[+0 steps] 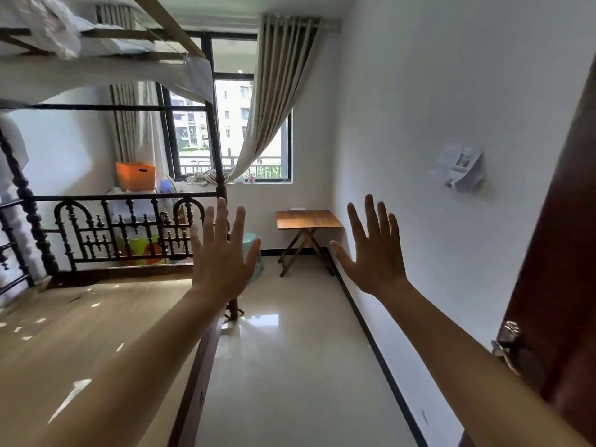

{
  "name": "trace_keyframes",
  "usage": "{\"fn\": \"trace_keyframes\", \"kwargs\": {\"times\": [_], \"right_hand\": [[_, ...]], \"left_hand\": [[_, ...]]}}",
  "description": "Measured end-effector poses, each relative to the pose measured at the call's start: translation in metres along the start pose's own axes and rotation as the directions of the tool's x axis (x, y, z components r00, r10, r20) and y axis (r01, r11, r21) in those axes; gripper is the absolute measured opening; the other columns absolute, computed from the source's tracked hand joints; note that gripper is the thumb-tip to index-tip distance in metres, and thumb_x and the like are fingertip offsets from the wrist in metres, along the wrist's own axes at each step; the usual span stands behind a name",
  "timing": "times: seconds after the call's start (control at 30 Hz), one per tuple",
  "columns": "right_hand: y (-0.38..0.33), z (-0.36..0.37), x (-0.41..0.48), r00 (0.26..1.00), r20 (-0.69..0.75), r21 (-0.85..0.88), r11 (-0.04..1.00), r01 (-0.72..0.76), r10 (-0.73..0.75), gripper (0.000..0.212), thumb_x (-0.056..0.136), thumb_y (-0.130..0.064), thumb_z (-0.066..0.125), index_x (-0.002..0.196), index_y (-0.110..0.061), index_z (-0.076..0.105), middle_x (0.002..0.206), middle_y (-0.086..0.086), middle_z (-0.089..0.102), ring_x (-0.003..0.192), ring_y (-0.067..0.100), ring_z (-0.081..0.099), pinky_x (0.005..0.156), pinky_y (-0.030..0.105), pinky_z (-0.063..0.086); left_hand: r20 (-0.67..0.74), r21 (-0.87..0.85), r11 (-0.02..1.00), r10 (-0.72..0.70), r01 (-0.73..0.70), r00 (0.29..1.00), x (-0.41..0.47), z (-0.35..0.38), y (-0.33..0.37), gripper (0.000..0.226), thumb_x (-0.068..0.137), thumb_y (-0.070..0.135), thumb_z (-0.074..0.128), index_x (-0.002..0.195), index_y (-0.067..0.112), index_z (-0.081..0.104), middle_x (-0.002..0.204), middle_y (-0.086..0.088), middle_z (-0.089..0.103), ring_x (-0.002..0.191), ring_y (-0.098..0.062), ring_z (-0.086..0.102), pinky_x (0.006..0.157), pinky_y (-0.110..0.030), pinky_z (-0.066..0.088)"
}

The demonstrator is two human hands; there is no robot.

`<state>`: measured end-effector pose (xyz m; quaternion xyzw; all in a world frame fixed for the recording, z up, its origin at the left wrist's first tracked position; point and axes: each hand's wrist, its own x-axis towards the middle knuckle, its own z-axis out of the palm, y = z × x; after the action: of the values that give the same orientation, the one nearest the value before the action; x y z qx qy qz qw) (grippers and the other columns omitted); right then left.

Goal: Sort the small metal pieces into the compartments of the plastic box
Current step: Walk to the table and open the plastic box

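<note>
My left hand [221,256] and my right hand [375,250] are both raised in front of me at arm's length, backs toward the camera, fingers spread wide and holding nothing. No plastic compartment box and no small metal pieces show anywhere in this view. A small wooden folding table [308,219] stands against the far wall under the window, between my two hands as seen from here; its top looks bare apart from a thin white item at its back edge.
A dark wooden bed [129,227] with a carved railing and a bare board fills the left side. A green stool [254,243] stands beside its post. A brown door [561,285] with a metal handle is at the right. Glossy tiled floor [290,350] runs toward the table.
</note>
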<state>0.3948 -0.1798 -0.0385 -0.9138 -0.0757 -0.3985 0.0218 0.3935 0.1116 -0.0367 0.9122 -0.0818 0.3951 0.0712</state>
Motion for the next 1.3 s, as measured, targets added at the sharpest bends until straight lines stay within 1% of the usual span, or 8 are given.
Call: {"fn": "trace_keyframes", "kwargs": {"times": [0.07, 0.23, 0.37, 0.53, 0.8, 0.97, 1.07, 1.3], "right_hand": [[0.009, 0.044, 0.025, 1.000, 0.000, 0.002, 1.000, -0.001, 0.001, 0.079, 0.097, -0.066, 0.027, 0.158, -0.025, -0.003, 0.166, 0.012, -0.012, 0.153, 0.035, -0.006, 0.123, 0.050, 0.000], [0.042, 0.168, 0.098, 1.000, 0.007, 0.013, 1.000, 0.002, -0.002, 0.080, 0.097, -0.065, 0.029, 0.158, -0.027, -0.006, 0.166, 0.013, -0.009, 0.153, 0.035, -0.004, 0.123, 0.050, 0.002], [0.073, 0.262, 0.179, 0.997, 0.074, 0.026, 0.999, 0.025, -0.027, 0.081, 0.097, -0.064, 0.031, 0.159, -0.023, 0.000, 0.166, 0.014, -0.006, 0.153, 0.037, -0.002, 0.122, 0.054, 0.010], [0.091, 0.361, 0.294, 0.996, 0.083, 0.071, 0.997, -0.029, 0.024, 0.082, 0.096, -0.065, 0.036, 0.159, -0.025, 0.001, 0.166, 0.013, -0.009, 0.153, 0.037, -0.001, 0.122, 0.049, 0.002], [0.096, 0.562, 0.435, 0.993, 0.114, 0.098, 0.995, -0.003, -0.008, 0.085, 0.093, -0.068, 0.036, 0.159, -0.025, 0.004, 0.166, 0.016, -0.010, 0.152, 0.038, -0.005, 0.122, 0.053, 0.004], [0.099, 0.699, 0.535, 0.979, 0.204, 0.069, 0.998, -0.011, -0.003, 0.089, 0.092, -0.069, 0.035, 0.158, -0.024, -0.003, 0.165, 0.016, -0.014, 0.152, 0.039, -0.010, 0.121, 0.059, 0.008], [0.103, 0.760, 0.600, 0.965, 0.262, 0.047, 0.999, 0.005, -0.017, 0.089, 0.091, -0.069, 0.034, 0.158, -0.024, -0.004, 0.165, 0.015, -0.014, 0.152, 0.039, -0.009, 0.120, 0.059, 0.009], [0.134, 0.898, 0.715, 0.965, 0.261, 0.035, 0.999, -0.041, 0.031, 0.089, 0.094, -0.068, 0.035, 0.157, -0.026, -0.012, 0.164, 0.014, -0.018, 0.151, 0.038, -0.013, 0.123, 0.054, 0.005]], "left_hand": [[-0.004, -0.013, 1.000, 0.016, -0.016, 1.000, 0.025, 0.045, -0.008, 0.073, 0.097, 0.060, 0.019, 0.158, 0.020, 0.016, 0.167, -0.016, 0.004, 0.153, -0.036, 0.005, 0.116, -0.058, 0.003], [0.048, 0.014, 0.999, 0.049, -0.050, 0.998, 0.113, 0.172, -0.026, 0.073, 0.097, 0.059, 0.022, 0.157, 0.018, 0.018, 0.166, -0.017, 0.007, 0.153, -0.038, 0.009, 0.116, -0.064, 0.013], [0.129, 0.063, 0.997, 0.031, -0.039, 0.991, 0.205, 0.256, -0.042, 0.075, 0.095, 0.061, 0.016, 0.158, 0.019, 0.018, 0.167, -0.016, 0.005, 0.153, -0.037, 0.006, 0.117, -0.062, 0.011], [0.117, 0.095, 0.994, 0.033, -0.045, 0.993, 0.295, 0.340, -0.076, 0.074, 0.096, 0.060, 0.018, 0.156, 0.018, 0.022, 0.166, -0.017, 0.010, 0.152, -0.037, 0.011, 0.117, -0.061, 0.013], [0.093, 0.074, 0.997, -0.012, 0.005, 0.996, 0.417, 0.526, -0.169, 0.076, 0.095, 0.061, 0.017, 0.159, 0.019, 0.013, 0.167, -0.013, -0.001, 0.153, -0.033, 0.000, 0.117, -0.054, -0.003], [0.141, 0.061, 0.997, -0.045, 0.037, 0.989, 0.513, 0.651, -0.236, 0.075, 0.096, 0.059, 0.018, 0.159, 0.018, 0.013, 0.167, -0.016, 0.003, 0.153, -0.037, 0.006, 0.117, -0.062, 0.010], [0.187, 0.074, 0.997, 0.001, -0.015, 0.982, 0.580, 0.711, -0.269, 0.075, 0.096, 0.058, 0.019, 0.158, 0.016, 0.015, 0.166, -0.019, 0.008, 0.152, -0.039, 0.012, 0.116, -0.065, 0.017], [0.249, 0.032, 0.999, 0.018, -0.027, 0.968, 0.716, 0.868, -0.304, 0.076, 0.095, 0.058, 0.020, 0.158, 0.016, 0.012, 0.166, -0.020, 0.007, 0.152, -0.040, 0.011, 0.116, -0.064, 0.016]]}}
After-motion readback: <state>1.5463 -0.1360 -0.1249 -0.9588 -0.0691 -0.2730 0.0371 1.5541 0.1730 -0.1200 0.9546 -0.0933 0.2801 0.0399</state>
